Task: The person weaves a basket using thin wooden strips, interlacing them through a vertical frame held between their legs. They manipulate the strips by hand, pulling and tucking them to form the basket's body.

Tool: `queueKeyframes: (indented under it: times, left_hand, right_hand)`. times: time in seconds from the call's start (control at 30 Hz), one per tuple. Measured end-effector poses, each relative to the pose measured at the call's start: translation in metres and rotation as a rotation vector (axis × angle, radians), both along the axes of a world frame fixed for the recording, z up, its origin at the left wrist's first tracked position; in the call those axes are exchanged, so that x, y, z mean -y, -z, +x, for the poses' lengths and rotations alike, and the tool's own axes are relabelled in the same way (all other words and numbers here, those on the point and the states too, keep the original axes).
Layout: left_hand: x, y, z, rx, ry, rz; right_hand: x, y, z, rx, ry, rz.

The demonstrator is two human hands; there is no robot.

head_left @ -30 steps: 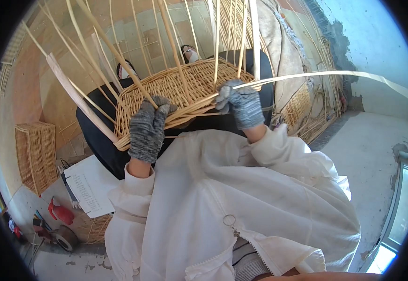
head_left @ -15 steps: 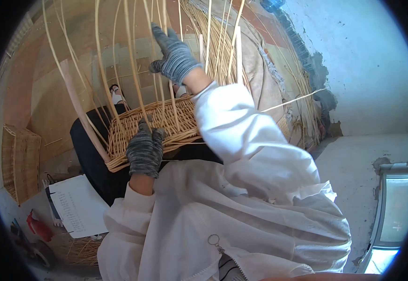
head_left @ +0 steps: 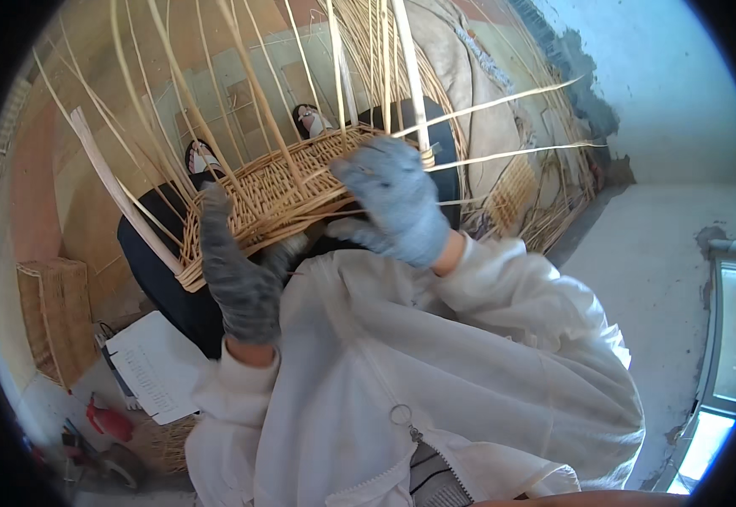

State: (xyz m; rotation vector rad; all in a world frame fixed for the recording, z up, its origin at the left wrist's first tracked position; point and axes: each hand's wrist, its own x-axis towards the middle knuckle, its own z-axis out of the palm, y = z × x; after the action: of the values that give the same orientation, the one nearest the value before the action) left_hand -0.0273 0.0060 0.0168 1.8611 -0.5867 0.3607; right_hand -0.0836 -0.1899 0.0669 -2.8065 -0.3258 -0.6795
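A half-woven wicker basket [head_left: 258, 182] rests across my lap over a dark surface, with tall upright stakes rising from its weave. At its near left side is my left hand [head_left: 245, 275] in a grey knitted glove; the fingers stretch up along the weave and the thumb stands apart. My right hand [head_left: 397, 203], in a matching glove and blurred, is at the near right rim, fingers and thumb spread apart. A thick pale corner stick [head_left: 119, 190] stands at the basket's left end, another [head_left: 410, 72] at the right. Loose willow rods [head_left: 516, 156] stick out to the right.
A bundle of long rods [head_left: 359, 51] and a beige cloth [head_left: 461, 76] lie beyond at the right, by the wall [head_left: 663, 101]. To the left are another wicker basket [head_left: 55, 317], a white paper sheet [head_left: 157, 367] and a red object [head_left: 110, 420].
My right hand has come down from among the upright stakes to the near right rim. My left hand has shifted slightly left and its fingers have straightened. More rod ends now show at the right.
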Motion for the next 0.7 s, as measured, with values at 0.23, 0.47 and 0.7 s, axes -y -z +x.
queueKeyframes:
  times: [0.23, 0.47, 0.7]
  left_hand:
    - [-0.024, 0.050, 0.024, 0.437, -0.203, 1.015]
    - [-0.047, 0.002, 0.041, 0.273, -0.294, 0.181]
    - [-0.096, 0.038, 0.036, -0.743, 0.072, -0.645]
  right_hand:
    - [-0.021, 0.066, 0.044, -0.208, -0.017, -0.025]
    - [-0.027, 0.050, 0.039, -0.262, 0.028, -0.056]
    - [-0.026, 0.053, -0.007, -0.217, 0.028, -0.024]
